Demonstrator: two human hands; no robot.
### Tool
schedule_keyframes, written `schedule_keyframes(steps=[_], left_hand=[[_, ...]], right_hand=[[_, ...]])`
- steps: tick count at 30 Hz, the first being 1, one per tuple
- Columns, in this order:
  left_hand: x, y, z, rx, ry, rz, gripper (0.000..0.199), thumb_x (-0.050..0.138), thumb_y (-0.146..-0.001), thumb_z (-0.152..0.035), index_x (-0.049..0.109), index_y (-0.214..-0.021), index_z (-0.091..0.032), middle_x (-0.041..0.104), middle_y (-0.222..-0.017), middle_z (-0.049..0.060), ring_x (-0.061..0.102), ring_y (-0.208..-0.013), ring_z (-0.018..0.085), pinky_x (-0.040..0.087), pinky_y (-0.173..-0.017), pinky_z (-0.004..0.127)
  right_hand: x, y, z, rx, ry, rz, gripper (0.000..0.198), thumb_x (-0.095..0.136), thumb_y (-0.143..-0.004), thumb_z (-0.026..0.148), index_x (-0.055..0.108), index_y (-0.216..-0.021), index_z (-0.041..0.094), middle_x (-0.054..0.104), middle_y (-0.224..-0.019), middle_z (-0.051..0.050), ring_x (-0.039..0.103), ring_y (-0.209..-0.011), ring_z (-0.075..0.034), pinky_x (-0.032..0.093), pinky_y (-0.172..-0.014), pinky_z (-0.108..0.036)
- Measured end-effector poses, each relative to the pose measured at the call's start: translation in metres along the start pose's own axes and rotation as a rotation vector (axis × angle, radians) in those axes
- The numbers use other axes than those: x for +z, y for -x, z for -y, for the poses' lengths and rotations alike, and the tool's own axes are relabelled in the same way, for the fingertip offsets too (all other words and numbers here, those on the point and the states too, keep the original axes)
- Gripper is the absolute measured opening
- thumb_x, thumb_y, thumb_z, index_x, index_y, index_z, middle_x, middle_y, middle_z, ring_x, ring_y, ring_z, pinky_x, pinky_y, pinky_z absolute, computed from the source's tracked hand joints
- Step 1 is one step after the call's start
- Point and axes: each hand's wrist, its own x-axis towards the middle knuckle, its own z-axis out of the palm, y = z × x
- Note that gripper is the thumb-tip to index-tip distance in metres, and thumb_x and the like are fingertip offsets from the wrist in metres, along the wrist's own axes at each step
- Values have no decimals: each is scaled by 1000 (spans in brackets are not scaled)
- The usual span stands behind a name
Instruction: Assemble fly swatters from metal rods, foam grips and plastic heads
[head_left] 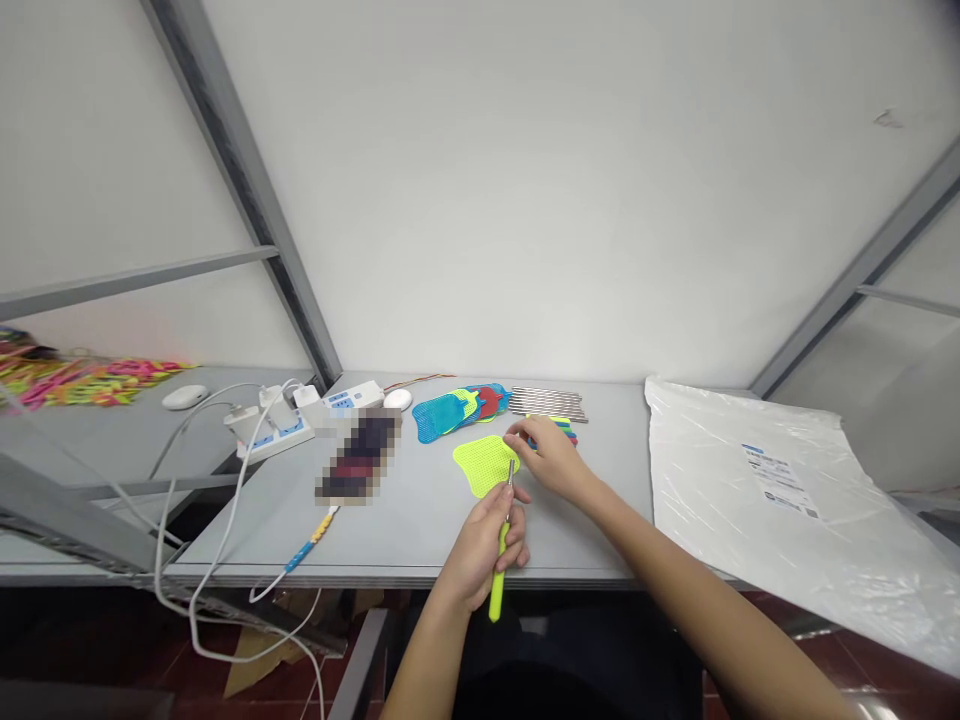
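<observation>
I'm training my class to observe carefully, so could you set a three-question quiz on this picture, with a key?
1. Multiple choice: what does the left hand hold?
A) a white cable
B) a rod with a yellow-green handle
C) a red mesh piece
2. True or false: the silvery rods lie to the right of the overlapping mesh pieces.
3. Fill in: the large white package is on the picture's ____ side.

Key: 1. B; 2. True; 3. right

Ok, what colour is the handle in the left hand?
The handle is bright yellow-green, seen in the head view.
</observation>
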Motion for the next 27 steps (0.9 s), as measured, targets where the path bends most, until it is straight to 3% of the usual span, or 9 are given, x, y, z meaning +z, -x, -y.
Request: schedule_keyframes(steps=[2, 4, 8, 11, 14, 17, 19, 24, 27], left_hand=[[-12, 3, -6, 62, 9, -54, 32, 45, -93, -50, 53, -93, -20, 39, -54, -11, 23, -32, 1, 40, -51, 23], [-25, 7, -12, 128, 21, -129, 30, 45, -94, -49, 53, -92, -20, 41, -55, -10, 25, -32, 1, 39, -52, 23], [-42, 10, -20, 168, 26, -217, 31, 47, -92, -50, 53, -92, -20, 42, -55, -10, 26, -32, 1, 38, -51, 22], [-42, 9, -20, 124, -15, -189, 34, 49, -90, -53, 53, -90, -19, 45, -57, -8, 34, -37, 4, 36, -50, 21], [-38, 10, -20, 94, -25, -181, 36, 50, -89, -54, 53, -88, -18, 46, -58, -6, 36, -40, 5, 37, -51, 22], [-35, 11, -22, 94, -11, -208, 35, 49, -90, -52, 53, -86, -18, 44, -57, -7, 33, -39, 5, 38, -55, 24], [-34, 11, -23, 84, -21, -215, 34, 48, -90, -51, 53, -87, -18, 44, -57, -7, 32, -38, 4, 37, -55, 24], [-34, 5, -23, 37, -113, -236, 38, 51, -87, -54, 54, -107, -22, 45, -57, -7, 36, -43, 7, 34, -50, 21], [-30, -3, -22, 24, -191, -195, 46, 53, -86, -56, 52, -118, -23, 47, -58, -6, 40, -47, 9, 35, -48, 20]], right_hand=[[7, -14, 4, -23, 129, 45, 44, 52, -87, 55, 58, -112, 19, 59, -111, -12, 48, -108, -27, 32, -95, -42], [18, -24, 7, -35, 231, 123, 64, 64, -76, 60, 53, -123, 18, 55, -121, -16, 44, -115, -32, 31, -96, -46], [41, -40, 8, -20, 360, 252, 91, 81, -53, 56, 49, -128, 13, 54, -120, -22, 47, -111, -39, 36, -90, -48], [52, -53, 9, 2, 391, 290, 78, 87, -46, 42, 57, -113, 14, 58, -110, -19, 53, -102, -36, 41, -81, -41], [50, -66, 14, 22, 366, 279, 54, 86, -49, 39, 60, -92, 19, 62, -94, -10, 58, -86, -27, 41, -67, -32], [36, -73, 21, 68, 335, 177, 38, 71, -69, 52, 58, -86, 21, 61, -81, -5, 56, -72, -21, 38, -59, -30], [23, -72, 23, 118, 229, 22, 36, 57, -81, 56, 56, -91, 21, 61, -80, -4, 56, -70, -20, 39, -58, -30], [13, -54, 24, 164, -562, -402, 40, 53, -85, 55, 54, -103, 20, 65, -94, -5, 61, -78, -19, 47, -63, -30], [22, -42, 24, 187, -743, -538, 39, 51, -86, 54, 51, -108, 22, 65, -102, -6, 62, -82, -19, 50, -65, -29]])
